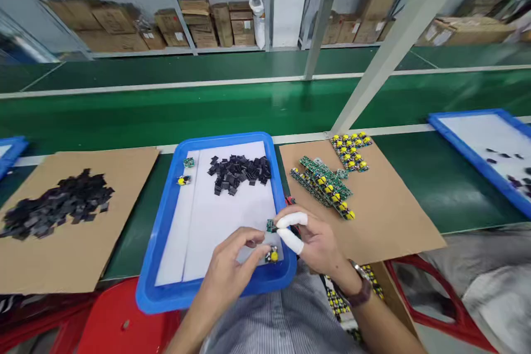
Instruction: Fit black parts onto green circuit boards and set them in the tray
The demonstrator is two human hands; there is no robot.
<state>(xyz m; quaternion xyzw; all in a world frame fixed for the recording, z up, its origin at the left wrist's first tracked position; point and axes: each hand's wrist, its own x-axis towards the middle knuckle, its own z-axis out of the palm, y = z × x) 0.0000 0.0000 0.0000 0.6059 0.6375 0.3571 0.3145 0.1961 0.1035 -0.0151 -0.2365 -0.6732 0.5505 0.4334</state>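
Note:
Over the near right corner of a blue tray (166, 215), my right hand (313, 240), with white finger cots on two fingers, pinches a small green circuit board (271, 225). My left hand (232, 265) meets it from the left, its fingertips at a board with a yellow part (274, 256). A heap of small black parts (238, 172) lies on white paper at the tray's far side. Two small boards (185, 171) sit at the tray's far left.
Stacked green boards with yellow parts (327, 180) lie on brown cardboard (385, 210) to the right. A pile of black parts (53, 204) covers cardboard on the left. Another blue tray (464, 146) stands far right. Beyond runs a green conveyor belt (207, 105). Red stools stand below.

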